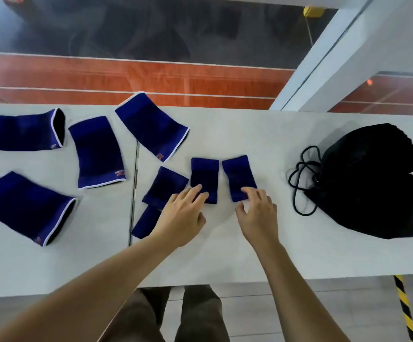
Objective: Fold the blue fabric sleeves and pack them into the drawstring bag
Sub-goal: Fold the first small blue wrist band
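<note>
Several blue fabric sleeves lie on the white table [249, 255]. Large white-edged ones sit on the left half [20, 132] [98, 151] [151, 124] [25, 206]. Small ones lie in the middle: one [204, 176] under the fingertips of my left hand [183, 218], one [238, 177] under the fingertips of my right hand [258, 215], another [164, 185] just left, and one [146, 222] partly hidden by my left wrist. Both hands rest flat with fingers apart, pressing on the near ends. The black drawstring bag [373, 181] lies at the right with its cords [304, 178] looped beside it.
A seam [134, 183] splits the table into two halves. Beyond the far edge are an orange floor strip and a white post [323, 60]. A yellow-black striped bar [405, 309] stands below the table's right front edge. My legs show under the near edge.
</note>
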